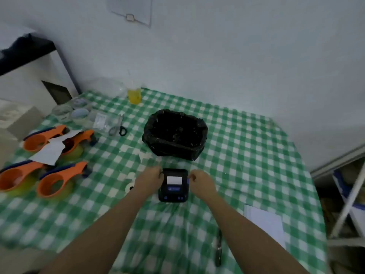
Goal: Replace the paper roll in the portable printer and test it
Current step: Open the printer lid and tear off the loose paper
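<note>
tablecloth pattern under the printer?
Green and white checks on the tablecloth, clearest in the head view, around the black printer.

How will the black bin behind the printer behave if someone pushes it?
The bin looks light: it seems nearly empty, so it would probably slide on the tablecloth rather than tip, being wide and low. Its loose black liner looks floppy and may crumple or shift under a hand.

Table with green-checked cloth (246, 155). Center: black-lined bin (174, 135), portable printer (173, 185) below it. Left: 4 orange tape dispensers (55, 180), scissors (118, 126); lower right: white paper (264, 222).
</note>
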The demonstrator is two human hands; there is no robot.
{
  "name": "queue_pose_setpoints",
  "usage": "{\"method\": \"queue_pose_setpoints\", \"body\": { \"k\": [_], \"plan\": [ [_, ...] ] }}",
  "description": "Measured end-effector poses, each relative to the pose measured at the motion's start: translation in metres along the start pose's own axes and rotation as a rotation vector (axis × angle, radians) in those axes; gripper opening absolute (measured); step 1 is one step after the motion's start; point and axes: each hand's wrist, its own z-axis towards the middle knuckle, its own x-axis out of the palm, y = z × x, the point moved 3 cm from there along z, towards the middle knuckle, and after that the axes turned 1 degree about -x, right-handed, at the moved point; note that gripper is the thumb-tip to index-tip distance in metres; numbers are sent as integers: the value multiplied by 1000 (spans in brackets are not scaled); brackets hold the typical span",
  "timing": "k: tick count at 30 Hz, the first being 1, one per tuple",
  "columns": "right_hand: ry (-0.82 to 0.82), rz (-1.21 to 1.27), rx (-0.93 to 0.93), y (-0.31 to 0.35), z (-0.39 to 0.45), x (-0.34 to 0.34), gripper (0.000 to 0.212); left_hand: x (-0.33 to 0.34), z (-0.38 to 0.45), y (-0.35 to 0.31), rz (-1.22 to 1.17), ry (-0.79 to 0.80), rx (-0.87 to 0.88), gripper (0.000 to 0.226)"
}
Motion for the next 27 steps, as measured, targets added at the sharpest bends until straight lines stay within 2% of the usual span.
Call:
{"method": "queue_pose_setpoints", "body": {
  "k": [5,8,13,17,19,23,27],
  "plan": [
    [29,66,98,-25,-10,25,22,25,-8,15,-54,61,-44,29],
    [-34,127,142,-32,-3,28,19,37,-10,22,-124,67,-58,37],
    [-7,299,182,-36,18,32,28,50,-16,27,-228,83,-12,47],
    [16,406,224,-38,36,30,12,61,-14,39,-332,109,-55,46],
    [83,453,258,-42,42,28,4,62,-14,41,-346,102,-85,46],
    [266,561,404,-43,50,21,31,63,-14,40,-377,93,-103,45],
    [268,462,440,-39,60,19,26,67,-12,43,-397,73,-113,44]
  ]
}}
